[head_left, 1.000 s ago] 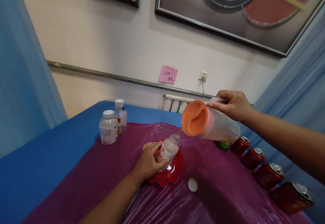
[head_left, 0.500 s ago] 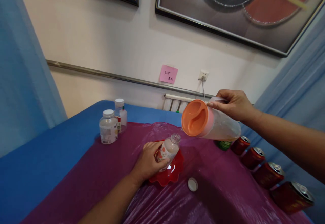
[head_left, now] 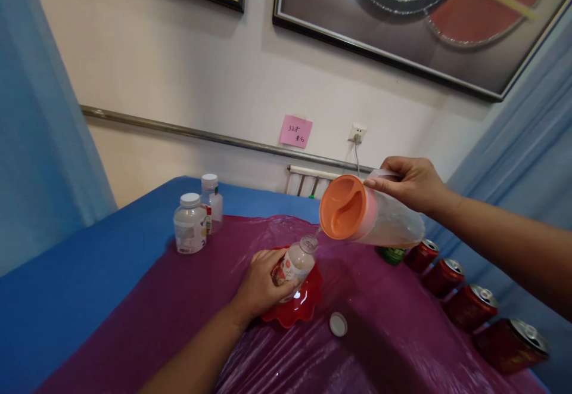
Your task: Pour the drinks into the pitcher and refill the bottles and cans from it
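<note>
My left hand point(head_left: 263, 279) is wrapped round a small clear bottle point(head_left: 298, 263) with a printed label, tilted to the right over a red scalloped dish point(head_left: 304, 306). The bottle's mouth is uncapped. My right hand point(head_left: 413, 184) grips the handle of a translucent pitcher point(head_left: 393, 222), which lies tipped with its orange lid point(head_left: 342, 208) facing left. From the lid's edge a thin stream of liquid falls at the bottle's mouth. Pale yellowish liquid shows along the pitcher's lower side. A white cap point(head_left: 338, 325) rests on the purple plastic sheet to the right of the dish.
Two clear white-capped bottles, a wide jar point(head_left: 190, 227) and a slimmer bottle point(head_left: 211, 203), stand at the back left. Several red cans point(head_left: 471, 309) and a green can point(head_left: 394, 255) line the right side. Purple sheeting point(head_left: 187, 316) covers part of the blue table point(head_left: 89, 269).
A thin stream of liquid now shows between the pitcher's lid and the bottle's mouth. Both hands stay in nearly the same place.
</note>
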`<state>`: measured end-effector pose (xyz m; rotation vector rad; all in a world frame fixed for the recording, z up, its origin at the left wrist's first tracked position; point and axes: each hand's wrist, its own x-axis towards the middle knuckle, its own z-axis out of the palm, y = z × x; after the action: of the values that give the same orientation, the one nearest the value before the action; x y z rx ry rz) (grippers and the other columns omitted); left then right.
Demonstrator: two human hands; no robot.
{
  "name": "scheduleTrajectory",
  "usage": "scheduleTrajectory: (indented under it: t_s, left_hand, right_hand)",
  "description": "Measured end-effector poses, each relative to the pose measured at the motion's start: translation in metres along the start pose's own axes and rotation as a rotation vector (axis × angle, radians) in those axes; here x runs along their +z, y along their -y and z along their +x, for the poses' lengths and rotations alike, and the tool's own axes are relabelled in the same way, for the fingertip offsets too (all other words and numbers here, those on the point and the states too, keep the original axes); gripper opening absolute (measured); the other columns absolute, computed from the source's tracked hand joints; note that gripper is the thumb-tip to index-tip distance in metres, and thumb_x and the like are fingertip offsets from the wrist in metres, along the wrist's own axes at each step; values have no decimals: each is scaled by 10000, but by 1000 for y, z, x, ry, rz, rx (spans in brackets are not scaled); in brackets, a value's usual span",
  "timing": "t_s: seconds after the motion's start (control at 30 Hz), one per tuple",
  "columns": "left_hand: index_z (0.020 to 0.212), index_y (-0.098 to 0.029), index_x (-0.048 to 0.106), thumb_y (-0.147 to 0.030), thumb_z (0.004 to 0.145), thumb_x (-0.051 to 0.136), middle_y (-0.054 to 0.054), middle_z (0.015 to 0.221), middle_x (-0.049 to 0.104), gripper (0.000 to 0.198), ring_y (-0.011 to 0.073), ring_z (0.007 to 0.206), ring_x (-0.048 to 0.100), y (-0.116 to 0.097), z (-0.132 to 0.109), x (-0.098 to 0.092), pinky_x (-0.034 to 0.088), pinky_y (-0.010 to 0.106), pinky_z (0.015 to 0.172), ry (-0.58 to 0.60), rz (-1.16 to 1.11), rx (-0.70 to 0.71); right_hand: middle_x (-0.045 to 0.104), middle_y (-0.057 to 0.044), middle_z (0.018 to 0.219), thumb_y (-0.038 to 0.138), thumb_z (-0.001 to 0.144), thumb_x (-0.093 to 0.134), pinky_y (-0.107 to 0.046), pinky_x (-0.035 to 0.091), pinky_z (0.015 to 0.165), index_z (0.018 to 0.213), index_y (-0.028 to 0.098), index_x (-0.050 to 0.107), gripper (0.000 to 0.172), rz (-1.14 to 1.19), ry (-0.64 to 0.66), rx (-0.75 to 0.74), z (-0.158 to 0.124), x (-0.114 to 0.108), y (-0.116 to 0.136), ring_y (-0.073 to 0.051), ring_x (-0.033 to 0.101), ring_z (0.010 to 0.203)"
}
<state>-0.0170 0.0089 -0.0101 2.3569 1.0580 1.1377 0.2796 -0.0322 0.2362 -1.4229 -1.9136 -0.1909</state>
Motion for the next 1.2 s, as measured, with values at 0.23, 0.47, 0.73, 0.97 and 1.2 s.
scheduleTrajectory:
  t_s: [0.23, 0.47, 0.73, 0.97, 1.2]
  left_hand:
    - [1221, -257, 623, -397, 730, 772, 53, 1103, 731, 532, 280, 1000, 657, 1, -2, 0, 453, 449, 932, 0, -7, 8]
    - [1218, -244, 623, -397, 741, 768, 58, 1096, 731, 521, 275, 986, 657, 2, -2, 0, 451, 444, 921, -2, -4, 23]
    - [1217, -241, 626, -368, 710, 784, 53, 1097, 730, 546, 271, 979, 657, 1, -2, 0, 447, 442, 935, 5, -13, 5]
    - [1215, -250, 622, -374, 706, 780, 66, 1116, 728, 547, 289, 1014, 653, -1, -2, -2, 447, 458, 936, 11, -18, 2]
    - [1196, -258, 632, -391, 709, 774, 56, 1110, 732, 525, 283, 1001, 657, -4, -1, -4, 452, 451, 928, 4, -23, 3]
  right_hand:
    - [364, 38, 532, 748, 731, 689, -288, 271, 482, 568, 234, 466, 583, -12, 5, 6, 0, -2, 2, -125, 331, 530]
    - [359, 38, 538, 780, 722, 669, -286, 278, 480, 570, 234, 463, 603, -16, 16, 5, 0, -2, 3, -125, 332, 534]
    - [362, 38, 534, 795, 716, 661, -285, 277, 480, 572, 233, 469, 612, -20, 21, 0, 1, -1, 3, -123, 334, 531]
    - [377, 36, 532, 758, 723, 688, -287, 285, 480, 570, 235, 473, 586, -16, 26, 6, 1, -2, 3, -125, 343, 525]
    - [387, 32, 532, 788, 724, 663, -289, 285, 482, 580, 236, 481, 599, -11, 35, -4, 1, -1, 3, -129, 348, 532]
